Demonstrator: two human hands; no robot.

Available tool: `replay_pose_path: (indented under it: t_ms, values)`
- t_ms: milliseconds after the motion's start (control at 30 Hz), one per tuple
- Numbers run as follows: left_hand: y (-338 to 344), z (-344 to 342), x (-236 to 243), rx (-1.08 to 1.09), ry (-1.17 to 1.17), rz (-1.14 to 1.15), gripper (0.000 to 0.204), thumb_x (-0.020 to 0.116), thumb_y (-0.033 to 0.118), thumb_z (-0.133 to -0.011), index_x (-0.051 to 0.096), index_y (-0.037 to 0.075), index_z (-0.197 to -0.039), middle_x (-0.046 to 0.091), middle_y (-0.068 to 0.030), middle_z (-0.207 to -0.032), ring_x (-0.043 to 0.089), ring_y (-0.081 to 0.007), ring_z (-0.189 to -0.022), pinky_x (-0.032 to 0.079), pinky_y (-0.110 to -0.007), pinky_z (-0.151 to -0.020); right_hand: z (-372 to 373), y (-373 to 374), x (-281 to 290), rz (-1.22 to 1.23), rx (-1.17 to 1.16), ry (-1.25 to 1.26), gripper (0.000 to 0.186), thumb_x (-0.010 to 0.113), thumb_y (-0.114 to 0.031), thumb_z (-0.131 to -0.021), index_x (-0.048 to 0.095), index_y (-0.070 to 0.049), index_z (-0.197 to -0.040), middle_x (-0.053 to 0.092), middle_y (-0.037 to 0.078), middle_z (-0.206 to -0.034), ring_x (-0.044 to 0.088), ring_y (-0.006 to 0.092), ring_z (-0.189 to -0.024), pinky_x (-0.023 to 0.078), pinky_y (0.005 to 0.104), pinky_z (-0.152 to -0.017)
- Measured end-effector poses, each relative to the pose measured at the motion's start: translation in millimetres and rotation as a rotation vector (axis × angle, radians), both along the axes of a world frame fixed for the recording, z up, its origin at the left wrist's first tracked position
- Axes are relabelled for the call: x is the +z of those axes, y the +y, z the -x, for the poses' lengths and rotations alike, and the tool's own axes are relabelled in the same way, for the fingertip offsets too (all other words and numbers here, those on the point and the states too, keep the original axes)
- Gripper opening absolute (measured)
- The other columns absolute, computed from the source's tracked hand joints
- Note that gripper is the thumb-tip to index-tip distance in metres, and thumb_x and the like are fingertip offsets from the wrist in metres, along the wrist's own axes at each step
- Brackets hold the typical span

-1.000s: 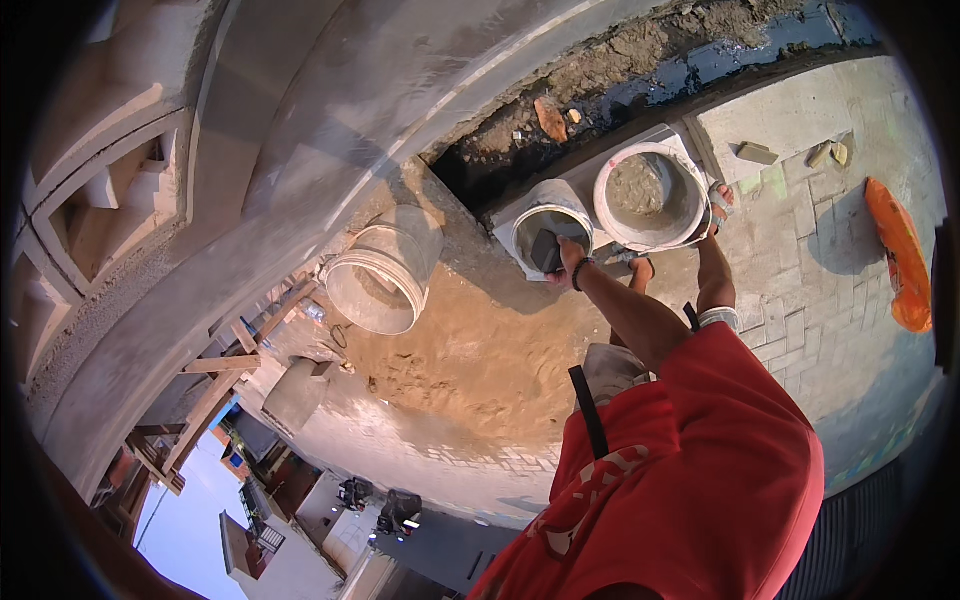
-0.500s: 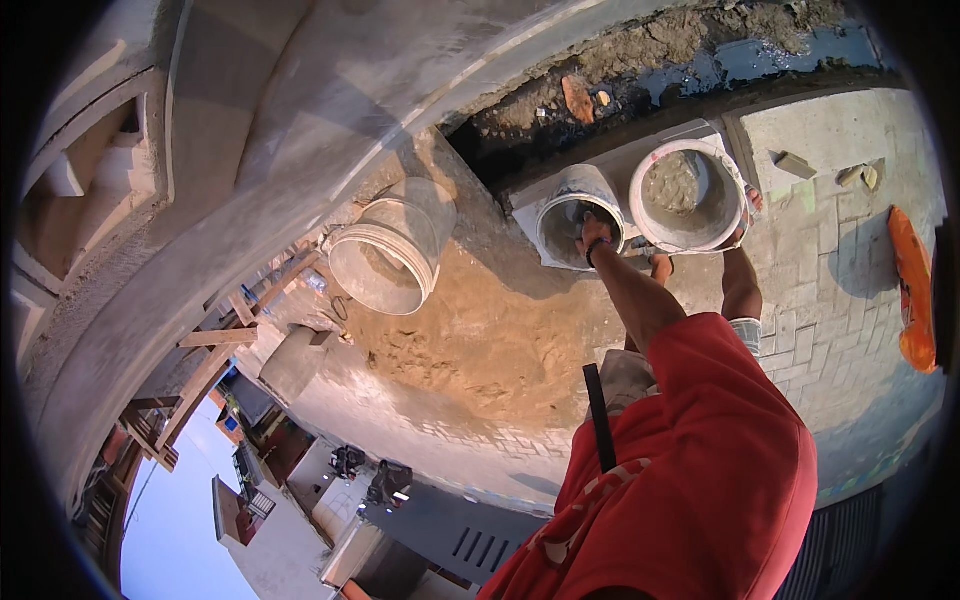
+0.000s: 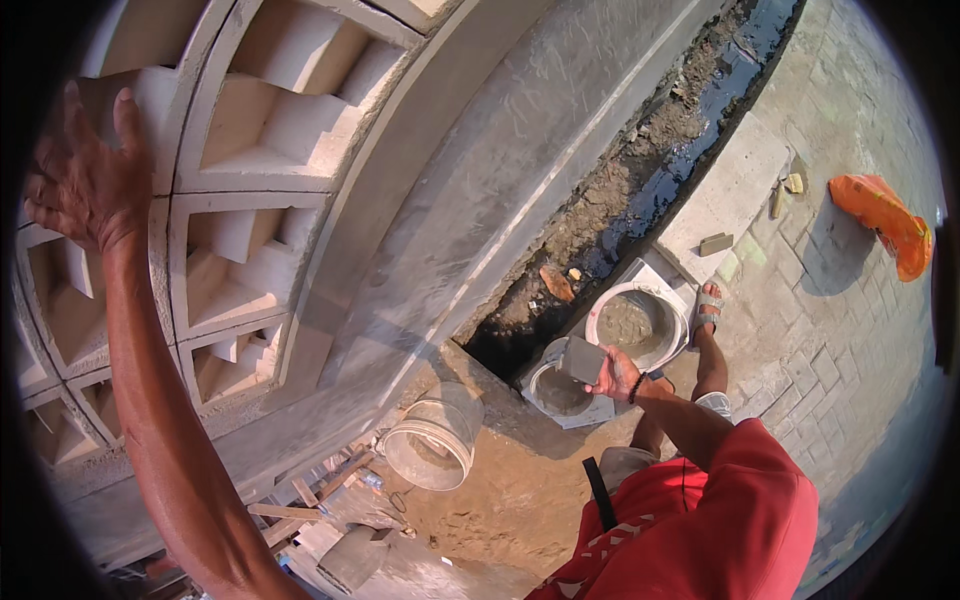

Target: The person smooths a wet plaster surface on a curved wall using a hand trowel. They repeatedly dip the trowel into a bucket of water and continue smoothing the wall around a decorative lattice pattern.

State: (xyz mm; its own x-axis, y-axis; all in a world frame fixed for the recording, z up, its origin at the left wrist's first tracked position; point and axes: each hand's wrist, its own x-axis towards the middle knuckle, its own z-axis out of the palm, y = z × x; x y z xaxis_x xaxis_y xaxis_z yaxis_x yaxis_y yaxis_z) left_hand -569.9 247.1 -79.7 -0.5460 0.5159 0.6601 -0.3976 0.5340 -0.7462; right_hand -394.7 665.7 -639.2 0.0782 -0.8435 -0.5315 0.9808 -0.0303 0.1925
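Observation:
My left hand (image 3: 92, 172) is raised at the far left, fingers spread, in front of a wall of pale hollow vent blocks (image 3: 250, 190); whether it touches the blocks I cannot tell. With my right hand (image 3: 615, 374) I grip a grey square-faced, block-like piece (image 3: 581, 360); its material is unclear. It is held over the smaller bucket (image 3: 538, 398), which has grey wet mix inside, and hides part of its rim. Beside that stands a wider white bucket (image 3: 684, 340), also with grey wet mix in it.
A ditch with dark water (image 3: 690, 130) runs along the smooth grey wall (image 3: 430, 170). A translucent bucket (image 3: 470, 470) stands by a sand heap (image 3: 490, 530). On the paving lie an orange sack (image 3: 880, 215) and a small block (image 3: 715, 244). Wood pieces (image 3: 290, 512) lie lower left.
My right hand has come up out of the smaller bucket, now with the grey square piece in it. My left hand has come into view at the vent blocks. The view has turned toward the wall.

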Motion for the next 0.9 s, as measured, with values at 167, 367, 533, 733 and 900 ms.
replay_pose_path:
  t_ms: [167, 367, 533, 733, 900]
  values:
    - [23, 1, 5, 0.133, -0.026, -0.052, 0.062, 0.043, 0.061, -0.086, 0.034, 0.032, -0.141, 0.018, -0.0179, -0.15, 0.011, -0.0473, -0.136, 0.01, -0.058, -0.107, 115, 9, 55, 0.313, -0.312, 0.132, 0.055, 0.042, -0.045, -0.092, 0.044, -0.005, -0.13, 0.06, 0.018, -0.114, 0.061, 0.0307, -0.092, 0.05, 0.0321, -0.064]
    - [29, -2, 4, 0.256, -0.016, -0.055, 0.062, 0.046, 0.056, -0.087, 0.032, 0.031, -0.142, 0.013, -0.0178, -0.152, 0.008, -0.0474, -0.137, 0.01, -0.058, -0.108, 233, 63, 106, 0.376, -0.604, 0.411, 0.057, 0.048, -0.042, -0.09, 0.043, -0.002, -0.13, 0.056, 0.025, -0.118, 0.062, 0.0259, -0.089, 0.05, 0.031, -0.063]
    - [35, 0, 3, 0.308, -0.011, -0.053, 0.061, 0.047, 0.053, -0.088, 0.033, 0.03, -0.143, 0.011, -0.0175, -0.152, 0.006, -0.0458, -0.138, 0.01, -0.057, -0.108, 298, 113, 69, -0.035, -0.686, 0.528, 0.051, 0.05, -0.043, -0.088, 0.049, -0.002, -0.119, 0.061, 0.02, -0.1, 0.061, 0.0219, -0.075, 0.049, 0.0278, -0.055]
    - [42, 2, 3, 0.401, -0.017, -0.069, 0.06, 0.05, 0.05, -0.087, 0.036, 0.028, -0.141, 0.011, -0.0199, -0.152, 0.005, -0.0449, -0.138, 0.01, -0.058, -0.108, 309, 153, -6, -0.419, -0.708, 0.302, 0.049, 0.049, -0.048, -0.085, 0.054, -0.004, -0.106, 0.062, 0.01, -0.081, 0.06, 0.0186, -0.064, 0.047, 0.024, -0.051]
    - [40, -2, 3, 0.481, -0.032, -0.083, 0.06, 0.051, 0.045, -0.085, 0.041, 0.023, -0.139, 0.007, -0.0217, -0.152, 0.006, -0.0472, -0.137, 0.007, -0.057, -0.109, 292, 129, 6, -0.216, -0.635, 0.27, 0.053, 0.048, -0.049, -0.085, 0.053, -0.005, -0.114, 0.066, 0.012, -0.091, 0.062, 0.0205, -0.067, 0.048, 0.0253, -0.054]
